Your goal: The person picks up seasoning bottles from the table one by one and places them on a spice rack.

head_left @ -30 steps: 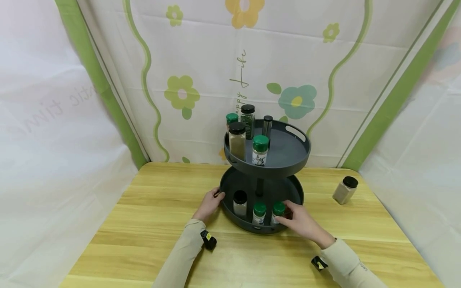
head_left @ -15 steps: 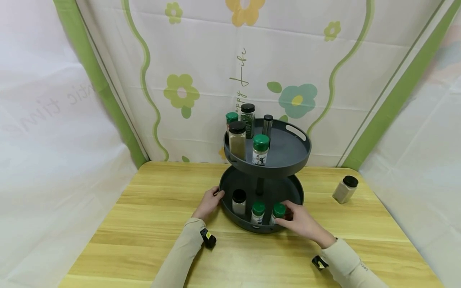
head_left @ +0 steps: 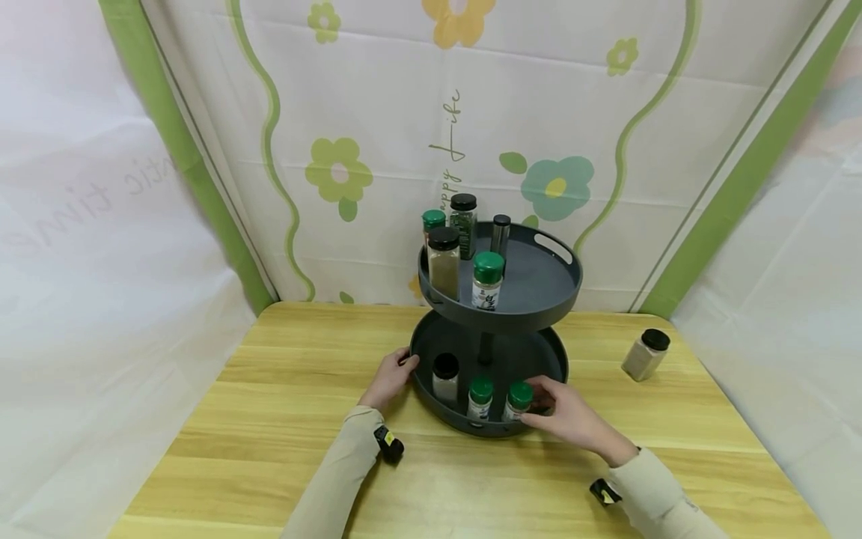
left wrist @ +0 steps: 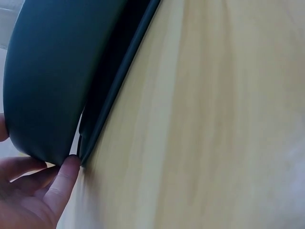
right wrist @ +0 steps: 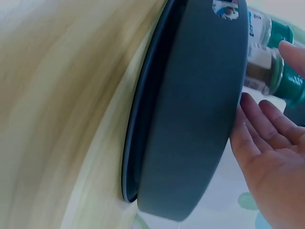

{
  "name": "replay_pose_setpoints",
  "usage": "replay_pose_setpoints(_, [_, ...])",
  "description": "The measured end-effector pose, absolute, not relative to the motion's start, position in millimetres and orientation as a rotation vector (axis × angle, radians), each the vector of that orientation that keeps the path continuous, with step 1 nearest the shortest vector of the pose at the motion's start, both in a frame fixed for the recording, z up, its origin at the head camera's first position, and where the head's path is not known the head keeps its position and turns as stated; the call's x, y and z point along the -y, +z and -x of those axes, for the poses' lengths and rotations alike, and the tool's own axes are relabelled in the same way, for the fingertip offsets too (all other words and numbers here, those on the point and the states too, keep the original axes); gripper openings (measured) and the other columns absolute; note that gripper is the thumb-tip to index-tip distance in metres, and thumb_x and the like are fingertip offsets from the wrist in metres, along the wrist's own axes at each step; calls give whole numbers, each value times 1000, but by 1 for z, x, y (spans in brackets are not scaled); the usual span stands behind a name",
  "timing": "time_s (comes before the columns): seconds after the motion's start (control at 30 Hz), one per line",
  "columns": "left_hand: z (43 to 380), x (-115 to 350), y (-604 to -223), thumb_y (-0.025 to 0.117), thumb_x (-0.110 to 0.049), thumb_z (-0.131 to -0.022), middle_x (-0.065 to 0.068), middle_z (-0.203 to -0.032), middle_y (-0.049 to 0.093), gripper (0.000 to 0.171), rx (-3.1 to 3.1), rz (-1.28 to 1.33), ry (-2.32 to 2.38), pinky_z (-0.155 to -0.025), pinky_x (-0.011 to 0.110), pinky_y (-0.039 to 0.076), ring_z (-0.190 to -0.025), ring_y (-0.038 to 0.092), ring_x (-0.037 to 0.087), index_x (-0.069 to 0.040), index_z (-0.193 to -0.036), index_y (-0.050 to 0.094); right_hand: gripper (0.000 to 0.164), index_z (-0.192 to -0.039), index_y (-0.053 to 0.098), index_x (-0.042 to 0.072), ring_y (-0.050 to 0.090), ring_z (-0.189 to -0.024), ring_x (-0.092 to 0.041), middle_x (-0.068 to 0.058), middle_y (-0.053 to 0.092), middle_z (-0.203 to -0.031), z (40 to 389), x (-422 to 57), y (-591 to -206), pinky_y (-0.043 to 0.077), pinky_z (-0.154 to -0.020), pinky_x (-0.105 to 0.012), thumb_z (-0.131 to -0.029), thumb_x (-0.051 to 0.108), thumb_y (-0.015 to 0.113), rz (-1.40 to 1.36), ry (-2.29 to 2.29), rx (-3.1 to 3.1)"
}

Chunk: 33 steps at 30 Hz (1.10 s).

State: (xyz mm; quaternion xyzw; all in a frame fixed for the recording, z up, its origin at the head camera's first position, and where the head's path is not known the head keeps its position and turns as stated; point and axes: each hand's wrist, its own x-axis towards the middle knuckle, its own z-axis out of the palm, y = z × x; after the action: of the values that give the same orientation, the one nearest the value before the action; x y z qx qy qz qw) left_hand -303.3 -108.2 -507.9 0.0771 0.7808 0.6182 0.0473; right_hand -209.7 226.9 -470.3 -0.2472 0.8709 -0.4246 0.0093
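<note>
A dark grey two-tier round tray stands on the wooden table. On its left my left hand holds the lower tier's rim, its fingertips against the outer wall in the left wrist view. To the right, my right hand is beside a green-capped spice jar, thumb and fingers spread apart. The right wrist view has its fingers by the rim and the thumb overlapping the cap. Another green-capped jar and a black-capped jar stand upright on the lower tier.
On the upper tier stand several spice jars, among them a green-capped one at the front and a tall black-capped one. A black-capped jar sits on the table at far right. A printed curtain hangs behind.
The lower tier has turned slightly, its jars and front slot shifting left, while the upper tier stays put. My right hand has drawn a little to the right, its fingers loosening from the green-capped jar.
</note>
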Motion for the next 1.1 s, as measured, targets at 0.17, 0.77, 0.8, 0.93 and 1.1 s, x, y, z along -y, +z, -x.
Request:
replay_pose_setpoints(0.17, [303, 110, -507, 46, -16, -101, 26, -135, 46, 44, -2394, -257, 1883, -93, 44, 44, -120, 48, 34, 8, -138, 41, 47, -123, 53, 2, 60, -101, -24, -9, 60, -115, 208, -236, -469, 51, -83, -39, -86, 22, 72, 783, -1329, -2756])
replay_pose_setpoints(0.77, [307, 111, -514, 49, -18, -100, 21, -131, 52, 42, -2435, -252, 1858, -94, 41, 43, -118, 50, 30, 4, -136, 47, 35, -119, 58, -3, 59, -101, -29, -15, 62, -111, 218, -282, -472, 51, -80, -33, -95, 23, 59, 510, -1294, -3059])
replay_pose_setpoints(0.8, [307, 111, -514, 49, -18, -100, 21, -131, 52, 42, -2430, -249, 1859, -93, 41, 44, -117, 50, 29, 4, -136, 46, 36, -119, 58, -3, 59, -101, -29, -15, 63, -111, 219, -286, -472, 51, -79, -31, -95, 25, 59, 473, -1287, -3083])
replay_pose_setpoints(0.93, [306, 111, -513, 49, -18, -100, 19, -129, 53, 42, -2406, -236, 1870, -90, 38, 45, -114, 52, 27, 4, -136, 47, 37, -119, 58, -2, 59, -101, -32, -17, 62, -111, 223, -303, -472, 51, -76, -25, -96, 28, 58, 346, -1257, -3170])
replay_pose_setpoints(1.1, [305, 112, -513, 49, -18, -100, 21, -128, 53, 42, -2392, -247, 1883, -89, 38, 46, -112, 53, 28, 5, -135, 47, 41, -119, 58, -3, 58, -102, -34, -20, 62, -111, 227, -321, -472, 48, -74, -17, -96, 32, 56, 242, -1231, -3239])
